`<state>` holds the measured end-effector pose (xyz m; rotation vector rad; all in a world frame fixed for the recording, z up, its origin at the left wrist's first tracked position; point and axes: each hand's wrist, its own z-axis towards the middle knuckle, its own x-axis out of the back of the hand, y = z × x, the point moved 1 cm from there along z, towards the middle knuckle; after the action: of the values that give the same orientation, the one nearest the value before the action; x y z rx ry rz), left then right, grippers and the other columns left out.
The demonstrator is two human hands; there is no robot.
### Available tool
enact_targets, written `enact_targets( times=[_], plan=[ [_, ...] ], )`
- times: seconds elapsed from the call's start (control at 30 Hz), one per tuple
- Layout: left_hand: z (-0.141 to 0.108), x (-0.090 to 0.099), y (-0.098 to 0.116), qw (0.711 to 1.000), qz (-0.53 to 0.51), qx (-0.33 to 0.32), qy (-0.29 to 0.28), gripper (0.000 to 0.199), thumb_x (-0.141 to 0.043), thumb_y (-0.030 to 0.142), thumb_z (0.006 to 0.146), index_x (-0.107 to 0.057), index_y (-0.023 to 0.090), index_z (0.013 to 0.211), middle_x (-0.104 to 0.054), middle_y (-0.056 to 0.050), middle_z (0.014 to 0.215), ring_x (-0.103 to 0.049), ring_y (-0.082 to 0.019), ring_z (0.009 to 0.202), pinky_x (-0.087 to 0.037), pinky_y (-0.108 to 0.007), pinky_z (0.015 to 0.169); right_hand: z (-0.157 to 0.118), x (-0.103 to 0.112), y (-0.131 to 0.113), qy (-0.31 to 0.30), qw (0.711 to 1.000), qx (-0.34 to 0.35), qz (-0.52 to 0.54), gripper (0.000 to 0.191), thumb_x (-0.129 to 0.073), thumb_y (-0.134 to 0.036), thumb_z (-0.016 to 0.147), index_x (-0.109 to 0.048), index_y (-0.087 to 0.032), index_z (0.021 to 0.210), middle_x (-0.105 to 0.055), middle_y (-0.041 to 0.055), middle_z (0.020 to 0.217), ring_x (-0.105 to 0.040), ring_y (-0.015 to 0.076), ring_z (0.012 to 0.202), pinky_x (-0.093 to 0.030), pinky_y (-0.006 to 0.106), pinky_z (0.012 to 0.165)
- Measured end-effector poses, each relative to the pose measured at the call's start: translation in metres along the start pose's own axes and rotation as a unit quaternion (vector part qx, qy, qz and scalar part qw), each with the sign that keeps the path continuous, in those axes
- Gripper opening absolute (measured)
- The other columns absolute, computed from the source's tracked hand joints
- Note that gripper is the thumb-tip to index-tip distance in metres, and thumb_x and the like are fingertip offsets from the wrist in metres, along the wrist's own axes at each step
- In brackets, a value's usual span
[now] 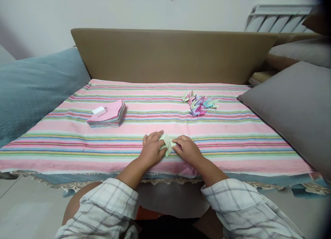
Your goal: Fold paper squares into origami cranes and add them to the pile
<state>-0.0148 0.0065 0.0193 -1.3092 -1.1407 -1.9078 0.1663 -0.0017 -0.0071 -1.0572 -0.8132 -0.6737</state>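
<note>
A small pale green folded paper [167, 144] lies on the striped cloth [144, 128] near its front edge. My left hand [153, 148] presses on the paper's left side, its thumb and a finger on the paper and the other fingers bent over the cloth. On the right side, my right hand [186, 148] pinches the paper's edge between thumb and index finger. The paper's outer ends are partly hidden under my fingers.
At the left, a stack of coloured paper sheets [110, 113] bears a white plug adapter [99, 110]. Several folded paper figures [198, 103] lie right of centre. A blue cushion [43, 83] and a grey cushion [294, 108] flank the cloth; a brown backrest [170, 56] stands behind.
</note>
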Motion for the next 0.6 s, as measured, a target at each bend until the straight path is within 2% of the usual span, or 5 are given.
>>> enact_targets(
  times=[0.17,0.27,0.37,0.47,0.6],
  plan=[
    [0.0046,0.0067,-0.0050,0.996,-0.079,-0.043,-0.025,0.029,-0.064,0.038,0.073,-0.066,0.030,0.101,-0.036,-0.004,0.144,-0.031,-0.027,0.130,-0.025,-0.049,0.105,0.0000,0.0010,-0.0013,0.000,1.000,0.003,-0.008,0.028,-0.061,-0.025,0.080,-0.065,-0.018,0.107,-0.060,0.0078,0.095,-0.053,0.0203,0.093,-0.042,0.034,0.087],
    [0.0060,0.0100,-0.0069,0.992,-0.106,-0.058,-0.042,0.049,-0.074,0.054,0.058,-0.066,0.027,0.098,-0.033,-0.007,0.145,-0.029,-0.032,0.131,-0.025,-0.050,0.105,-0.0001,0.0017,-0.0021,0.001,1.000,0.002,-0.004,0.027,-0.061,-0.025,0.080,-0.065,-0.019,0.106,-0.060,0.0074,0.094,-0.053,0.0199,0.092,-0.042,0.034,0.086],
    [0.0062,0.0097,-0.0064,0.992,-0.097,-0.065,-0.039,0.059,-0.078,0.058,0.046,-0.066,0.025,0.094,-0.032,-0.009,0.146,-0.029,-0.034,0.131,-0.026,-0.050,0.105,-0.0002,0.0025,-0.0029,0.000,1.000,-0.001,-0.002,0.027,-0.061,-0.024,0.080,-0.065,-0.018,0.106,-0.060,0.0078,0.095,-0.053,0.0200,0.092,-0.042,0.033,0.086],
    [0.0060,0.0075,-0.0048,0.994,-0.083,-0.062,-0.029,0.053,-0.079,0.053,0.049,-0.066,0.024,0.092,-0.035,-0.009,0.144,-0.031,-0.033,0.130,-0.026,-0.050,0.104,-0.0001,0.0030,-0.0034,-0.002,1.000,-0.005,-0.001,0.027,-0.061,-0.024,0.080,-0.066,-0.017,0.106,-0.060,0.0080,0.094,-0.053,0.0202,0.092,-0.042,0.033,0.086],
    [0.0060,0.0059,-0.0045,0.995,-0.082,-0.056,-0.024,0.042,-0.075,0.049,0.059,-0.066,0.024,0.091,-0.037,-0.008,0.143,-0.033,-0.031,0.129,-0.027,-0.049,0.104,-0.0005,0.0027,-0.0030,-0.001,1.000,-0.003,0.007,0.025,-0.061,-0.023,0.080,-0.067,-0.020,0.104,-0.059,0.0067,0.094,-0.053,0.0194,0.092,-0.042,0.033,0.086]
  ],
)
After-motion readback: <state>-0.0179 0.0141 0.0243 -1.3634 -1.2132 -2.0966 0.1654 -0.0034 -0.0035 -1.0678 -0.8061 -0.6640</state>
